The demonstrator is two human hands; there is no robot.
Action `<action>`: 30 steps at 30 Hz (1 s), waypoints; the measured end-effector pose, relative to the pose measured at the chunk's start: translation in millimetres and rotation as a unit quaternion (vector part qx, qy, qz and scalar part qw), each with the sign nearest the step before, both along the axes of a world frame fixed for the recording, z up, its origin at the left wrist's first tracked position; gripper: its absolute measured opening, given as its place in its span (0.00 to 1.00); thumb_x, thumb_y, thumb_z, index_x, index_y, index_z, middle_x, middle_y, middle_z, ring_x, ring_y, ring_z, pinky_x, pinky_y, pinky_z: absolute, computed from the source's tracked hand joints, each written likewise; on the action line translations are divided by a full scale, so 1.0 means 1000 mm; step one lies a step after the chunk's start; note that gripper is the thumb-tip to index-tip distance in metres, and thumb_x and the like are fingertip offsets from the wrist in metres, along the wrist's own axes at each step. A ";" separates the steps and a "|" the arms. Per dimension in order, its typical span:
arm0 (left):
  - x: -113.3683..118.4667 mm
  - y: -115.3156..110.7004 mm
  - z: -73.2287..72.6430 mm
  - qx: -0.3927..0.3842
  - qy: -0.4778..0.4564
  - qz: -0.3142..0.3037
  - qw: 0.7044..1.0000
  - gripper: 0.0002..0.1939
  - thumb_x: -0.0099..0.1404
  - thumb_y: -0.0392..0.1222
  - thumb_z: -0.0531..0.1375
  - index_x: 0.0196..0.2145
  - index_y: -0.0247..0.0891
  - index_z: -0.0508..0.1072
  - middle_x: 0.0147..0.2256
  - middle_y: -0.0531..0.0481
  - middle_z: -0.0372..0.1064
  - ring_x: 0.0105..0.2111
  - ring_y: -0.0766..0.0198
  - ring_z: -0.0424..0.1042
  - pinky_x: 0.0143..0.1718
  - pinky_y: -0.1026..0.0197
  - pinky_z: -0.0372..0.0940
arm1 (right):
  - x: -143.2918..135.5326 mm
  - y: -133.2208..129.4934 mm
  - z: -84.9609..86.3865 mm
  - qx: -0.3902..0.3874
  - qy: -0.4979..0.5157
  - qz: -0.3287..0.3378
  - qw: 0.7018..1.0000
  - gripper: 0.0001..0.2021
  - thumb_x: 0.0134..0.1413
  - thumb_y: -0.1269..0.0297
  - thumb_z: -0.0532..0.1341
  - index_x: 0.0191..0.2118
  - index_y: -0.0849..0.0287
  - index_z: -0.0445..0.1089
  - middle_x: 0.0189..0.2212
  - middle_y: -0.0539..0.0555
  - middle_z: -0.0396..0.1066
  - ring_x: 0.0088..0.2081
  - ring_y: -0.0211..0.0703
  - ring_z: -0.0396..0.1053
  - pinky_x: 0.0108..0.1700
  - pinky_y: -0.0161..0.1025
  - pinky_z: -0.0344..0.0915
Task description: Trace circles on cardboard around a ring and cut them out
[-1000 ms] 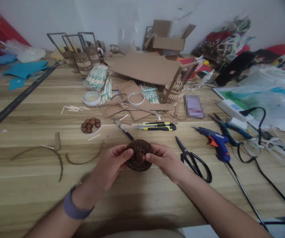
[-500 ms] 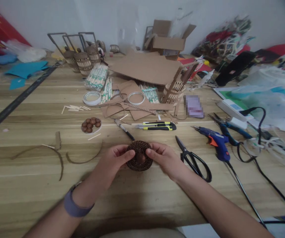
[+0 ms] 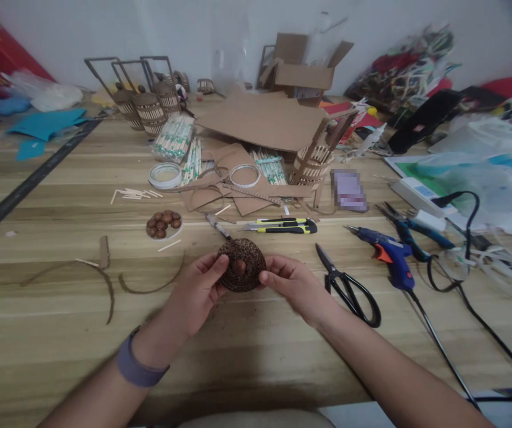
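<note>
A round dark-brown coiled disc (image 3: 249, 252) with a brown ball (image 3: 239, 267) at its centre is held between my two hands, its top face tilted toward the camera. My left hand (image 3: 202, 285) grips its left edge, thumb on top. My right hand (image 3: 288, 284) pinches the right edge between thumb and fingers. Just beyond the disc lies a pen (image 3: 217, 226), its near end partly hidden. A yellow and black cutter (image 3: 285, 226) rests behind my right hand, and black scissors (image 3: 349, 285) lie to the right of it.
Brown balls fill a small dish (image 3: 164, 225) at the left. A blue glue gun (image 3: 389, 255), its cord and pliers (image 3: 416, 232) occupy the right. Farther back are tape rolls (image 3: 166, 176), cardboard (image 3: 260, 122), small slatted buckets (image 3: 149, 113) and an open box (image 3: 304, 77).
The disc has moved slightly left and away from me, and its top face now shows more fully. My left hand has shifted along with it; my right thumb is now at its lower right edge.
</note>
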State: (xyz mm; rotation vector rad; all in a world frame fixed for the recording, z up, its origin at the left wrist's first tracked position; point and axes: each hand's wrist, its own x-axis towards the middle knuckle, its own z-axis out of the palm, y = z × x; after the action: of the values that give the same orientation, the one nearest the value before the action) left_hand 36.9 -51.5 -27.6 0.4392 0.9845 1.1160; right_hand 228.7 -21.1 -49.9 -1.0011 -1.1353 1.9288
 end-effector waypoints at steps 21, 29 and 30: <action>0.005 0.000 0.009 -0.085 0.022 0.047 0.995 0.08 0.52 0.35 0.77 0.29 0.36 0.83 0.27 0.51 0.82 0.26 0.68 0.76 0.26 0.72 0.71 | 0.041 0.029 0.036 0.204 -0.304 -0.145 0.919 0.22 0.58 0.44 0.64 0.46 0.58 0.78 0.40 0.57 0.80 0.41 0.51 0.75 0.46 0.46 0.70; -0.002 -0.002 -0.004 -0.077 0.029 -0.011 0.997 0.17 0.43 0.47 0.81 0.26 0.39 0.80 0.29 0.46 0.83 0.33 0.50 0.82 0.29 0.60 0.76 | 0.143 0.147 0.061 0.118 -0.621 -0.308 0.711 0.22 0.62 0.59 0.68 0.57 0.67 0.71 0.58 0.68 0.70 0.62 0.66 0.65 0.64 0.64 0.57; -0.003 -0.002 -0.007 -0.074 0.032 -0.024 0.996 0.17 0.44 0.49 0.80 0.26 0.41 0.80 0.30 0.46 0.83 0.36 0.48 0.83 0.32 0.57 0.77 | 0.146 0.160 0.058 0.093 -0.641 -0.303 0.699 0.20 0.64 0.59 0.68 0.57 0.63 0.71 0.59 0.64 0.70 0.60 0.62 0.67 0.62 0.64 0.61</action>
State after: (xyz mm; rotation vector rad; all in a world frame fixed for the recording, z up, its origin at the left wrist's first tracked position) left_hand 34.0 -53.8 -34.9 0.3785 1.0985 0.9836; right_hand 375.1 139.2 8.3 -2.3365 -1.3124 0.3548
